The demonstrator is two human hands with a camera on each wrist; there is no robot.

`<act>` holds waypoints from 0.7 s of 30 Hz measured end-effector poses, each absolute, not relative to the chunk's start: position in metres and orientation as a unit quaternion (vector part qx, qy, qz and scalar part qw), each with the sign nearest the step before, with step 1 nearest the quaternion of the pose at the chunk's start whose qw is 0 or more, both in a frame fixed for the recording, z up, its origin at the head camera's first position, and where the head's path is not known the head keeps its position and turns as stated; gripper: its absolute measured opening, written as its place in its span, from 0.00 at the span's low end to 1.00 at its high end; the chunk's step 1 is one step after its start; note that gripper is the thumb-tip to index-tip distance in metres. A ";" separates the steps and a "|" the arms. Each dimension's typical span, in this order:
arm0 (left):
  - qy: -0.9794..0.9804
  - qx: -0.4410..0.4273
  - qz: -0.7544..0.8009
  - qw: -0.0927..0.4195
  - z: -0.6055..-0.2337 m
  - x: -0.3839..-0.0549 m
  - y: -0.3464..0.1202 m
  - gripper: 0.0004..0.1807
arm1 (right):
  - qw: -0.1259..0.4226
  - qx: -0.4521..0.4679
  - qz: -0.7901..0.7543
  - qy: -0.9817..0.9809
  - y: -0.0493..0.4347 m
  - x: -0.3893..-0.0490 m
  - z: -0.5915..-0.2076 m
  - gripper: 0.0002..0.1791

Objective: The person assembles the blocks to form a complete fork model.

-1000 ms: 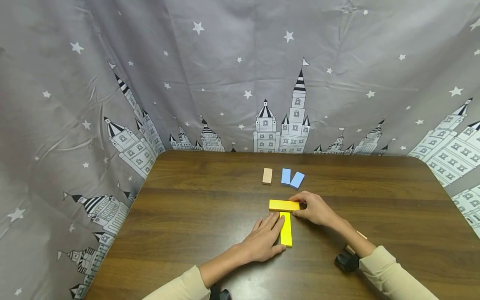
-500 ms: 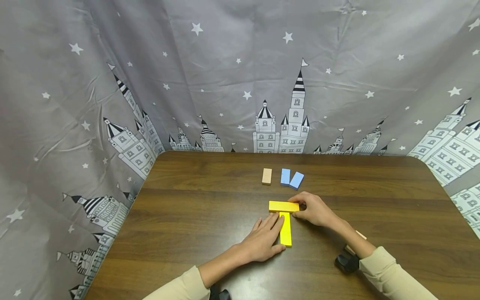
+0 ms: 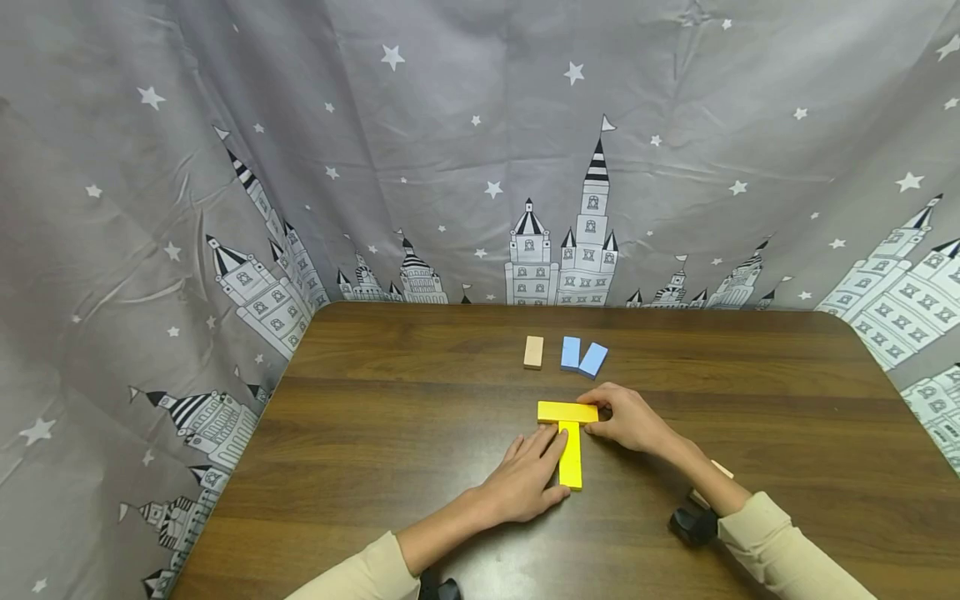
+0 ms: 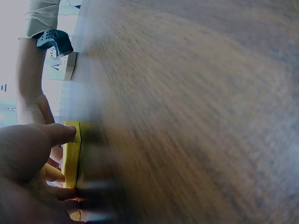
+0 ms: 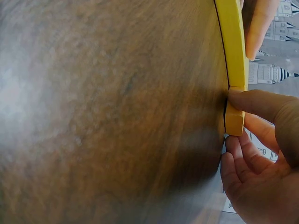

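Two flat yellow blocks form a T on the table in the head view. The crosswise yellow block [image 3: 558,412] lies at the far side, and the lengthwise yellow block [image 3: 571,467] meets its near long side. My right hand [image 3: 628,421] pinches the crosswise block's right end between thumb and fingers; the right wrist view shows that end [image 5: 234,124] under the thumb. Fairly straight fingers of my left hand [image 3: 522,481] rest on the lengthwise block, with the thumb at its near end. In the left wrist view the thumb touches this yellow block [image 4: 71,161].
Beyond the T lie a tan block [image 3: 533,352] and two blue blocks, the left one [image 3: 571,353] and a tilted one [image 3: 594,360]. Another tan block [image 3: 722,470] is partly hidden by the right forearm. A grey castle-print curtain [image 3: 420,167] hangs behind the wooden table [image 3: 360,433].
The lengthwise yellow block has slid slightly away from me, up against the crosswise one. Both hands stay almost where they were.
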State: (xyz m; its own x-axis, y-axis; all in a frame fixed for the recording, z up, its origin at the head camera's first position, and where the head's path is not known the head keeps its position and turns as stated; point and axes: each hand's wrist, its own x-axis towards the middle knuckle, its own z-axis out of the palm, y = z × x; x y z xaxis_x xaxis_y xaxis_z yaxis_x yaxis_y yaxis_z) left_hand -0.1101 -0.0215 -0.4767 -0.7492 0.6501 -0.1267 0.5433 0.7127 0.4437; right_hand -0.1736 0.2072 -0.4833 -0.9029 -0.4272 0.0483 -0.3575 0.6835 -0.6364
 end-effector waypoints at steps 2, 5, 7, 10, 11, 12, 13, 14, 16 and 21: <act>0.915 0.327 0.195 0.138 -0.477 -0.110 -0.021 0.41 | 0.052 -0.214 -0.335 0.916 0.208 -0.174 -0.484 0.20; 0.914 0.327 0.196 0.137 -0.478 -0.110 -0.021 0.41 | 0.053 -0.214 -0.335 0.916 0.208 -0.173 -0.484 0.22; 0.915 0.326 0.197 0.136 -0.478 -0.109 -0.020 0.41 | 0.052 -0.215 -0.337 0.915 0.209 -0.171 -0.484 0.25; 0.915 0.324 0.196 0.135 -0.478 -0.108 -0.020 0.41 | 0.048 -0.213 -0.343 0.913 0.213 -0.168 -0.483 0.28; 0.916 0.323 0.197 0.135 -0.478 -0.107 -0.020 0.41 | 0.046 -0.211 -0.346 0.913 0.216 -0.166 -0.482 0.28; 0.916 0.323 0.196 0.133 -0.477 -0.107 -0.020 0.41 | 0.044 -0.208 -0.349 0.913 0.218 -0.164 -0.480 0.28; 0.917 0.322 0.196 0.133 -0.477 -0.106 -0.020 0.41 | 0.041 -0.206 -0.352 0.912 0.221 -0.162 -0.479 0.28; 0.917 0.321 0.195 0.134 -0.477 -0.106 -0.020 0.41 | 0.038 -0.201 -0.354 0.913 0.224 -0.159 -0.477 0.27; 0.917 0.320 0.197 0.134 -0.477 -0.105 -0.019 0.41 | 0.028 -0.193 -0.355 0.914 0.232 -0.152 -0.473 0.26; 0.918 0.318 0.197 0.134 -0.476 -0.102 -0.017 0.41 | -0.010 -0.176 -0.345 0.922 0.256 -0.132 -0.462 0.26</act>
